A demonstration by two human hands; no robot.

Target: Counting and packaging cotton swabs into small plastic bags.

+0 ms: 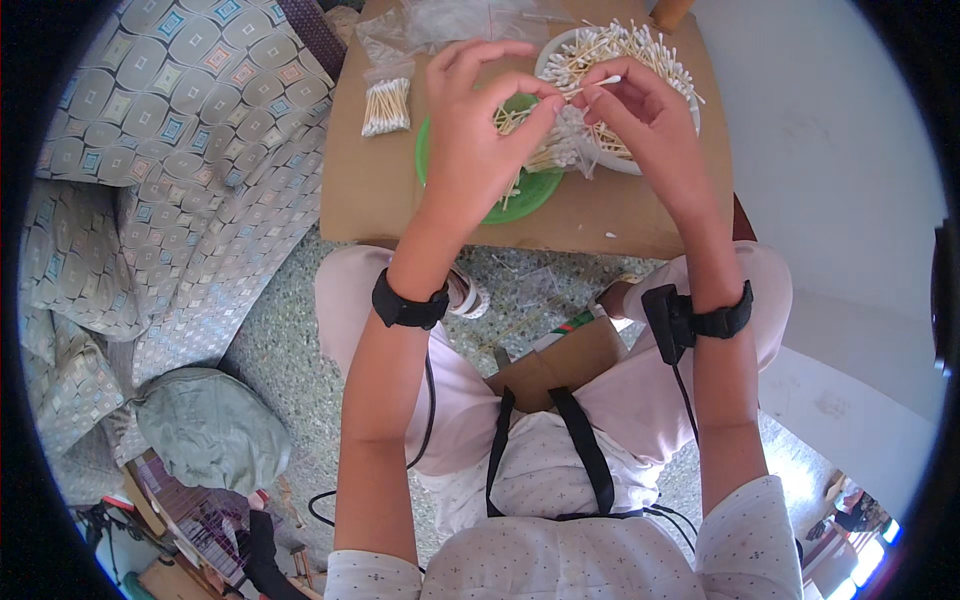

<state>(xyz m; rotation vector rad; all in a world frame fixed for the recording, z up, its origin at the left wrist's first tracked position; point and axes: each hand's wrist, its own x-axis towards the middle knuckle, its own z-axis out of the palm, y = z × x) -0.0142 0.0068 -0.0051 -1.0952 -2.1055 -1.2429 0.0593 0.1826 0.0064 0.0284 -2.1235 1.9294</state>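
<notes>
Between my two hands, above the bowls, is a wooden-stick cotton swab (612, 80) with a white tip. My right hand (645, 115) pinches it between thumb and fingers. My left hand (480, 125) has thumb and forefinger pressed together by the swab's other end, its remaining fingers raised; what lies in that pinch is too small to make out. Just under the fingertips is a clear plastic bag (582, 150) by several swabs. Partly behind my left hand is a green bowl (425, 160) holding swabs. A white bowl (690, 120) heaped with swabs sits behind my right hand.
A filled small bag of swabs (386, 105) lies on the cardboard-covered table (370, 200), left of the green bowl. Clear plastic bags (450, 22) lie at the far edge. A patterned cloth-covered seat (200, 120) is at left, a white wall (830, 150) at right.
</notes>
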